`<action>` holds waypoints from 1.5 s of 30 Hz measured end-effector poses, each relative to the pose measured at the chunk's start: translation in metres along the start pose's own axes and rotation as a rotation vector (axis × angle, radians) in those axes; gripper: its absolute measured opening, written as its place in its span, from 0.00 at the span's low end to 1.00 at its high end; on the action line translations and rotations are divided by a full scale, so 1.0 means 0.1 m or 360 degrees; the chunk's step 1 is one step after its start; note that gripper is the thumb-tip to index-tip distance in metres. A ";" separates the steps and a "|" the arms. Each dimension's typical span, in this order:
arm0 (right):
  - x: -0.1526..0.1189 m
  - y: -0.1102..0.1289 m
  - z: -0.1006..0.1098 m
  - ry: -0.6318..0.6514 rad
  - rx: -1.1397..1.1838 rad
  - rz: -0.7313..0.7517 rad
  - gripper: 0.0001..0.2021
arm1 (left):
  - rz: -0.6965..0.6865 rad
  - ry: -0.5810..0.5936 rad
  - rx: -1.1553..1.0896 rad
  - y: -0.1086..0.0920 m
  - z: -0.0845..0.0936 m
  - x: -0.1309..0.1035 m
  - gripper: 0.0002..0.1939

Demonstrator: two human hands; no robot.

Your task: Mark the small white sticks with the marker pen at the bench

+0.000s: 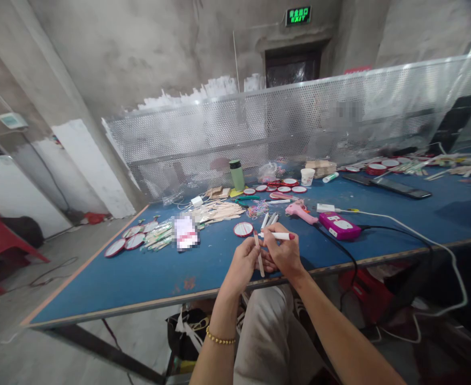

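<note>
Head-worn camera faces forward and down over the blue table [111, 289].

A blue table [119, 291] carries a green bottle [237, 176], a paper cup [307, 177], a spread of wooden sticks [227, 211], round white discs with red rims [243, 229], a pink glue gun [301, 212], a purple box [339, 225], thin colored strands [258, 210] and a dark phone [401, 187].

Dim, greyish indoor light; soft shadows, frame edges stretched and blurred, small patches pixelated.
</note>
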State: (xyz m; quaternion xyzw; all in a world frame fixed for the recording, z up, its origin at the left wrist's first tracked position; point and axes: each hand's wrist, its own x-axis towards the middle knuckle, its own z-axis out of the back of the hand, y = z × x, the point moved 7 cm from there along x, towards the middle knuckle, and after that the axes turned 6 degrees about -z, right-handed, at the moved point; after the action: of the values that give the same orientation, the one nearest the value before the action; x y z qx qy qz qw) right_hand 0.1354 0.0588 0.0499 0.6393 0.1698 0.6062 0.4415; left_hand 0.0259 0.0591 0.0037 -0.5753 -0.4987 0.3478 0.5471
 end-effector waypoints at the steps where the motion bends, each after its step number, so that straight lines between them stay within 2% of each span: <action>1: 0.00 0.00 0.00 -0.0002 -0.0004 0.0005 0.11 | -0.0004 0.0002 0.0000 -0.01 0.00 0.00 0.23; 9: 0.01 0.02 -0.01 0.0020 -0.0024 0.0007 0.11 | -0.0001 -0.0007 0.0005 0.00 0.00 0.00 0.23; 15: -0.01 0.02 0.02 -0.0038 0.0079 -0.0013 0.10 | -0.0009 0.0013 -0.0006 0.00 0.00 0.01 0.21; 21: -0.01 0.09 0.00 0.0015 0.0026 0.0054 0.11 | -0.0022 -0.0008 0.0029 -0.04 -0.01 -0.01 0.22; 45: 0.00 0.05 -0.05 0.0085 0.0045 0.0027 0.11 | -0.0069 -0.0007 0.0071 -0.10 -0.04 -0.03 0.20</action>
State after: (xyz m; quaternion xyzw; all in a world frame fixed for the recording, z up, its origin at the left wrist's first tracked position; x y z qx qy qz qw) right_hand 0.1291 0.0578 0.0533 0.6305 0.1848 0.6244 0.4225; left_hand 0.0271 0.0545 0.0132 -0.5512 -0.5045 0.3481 0.5661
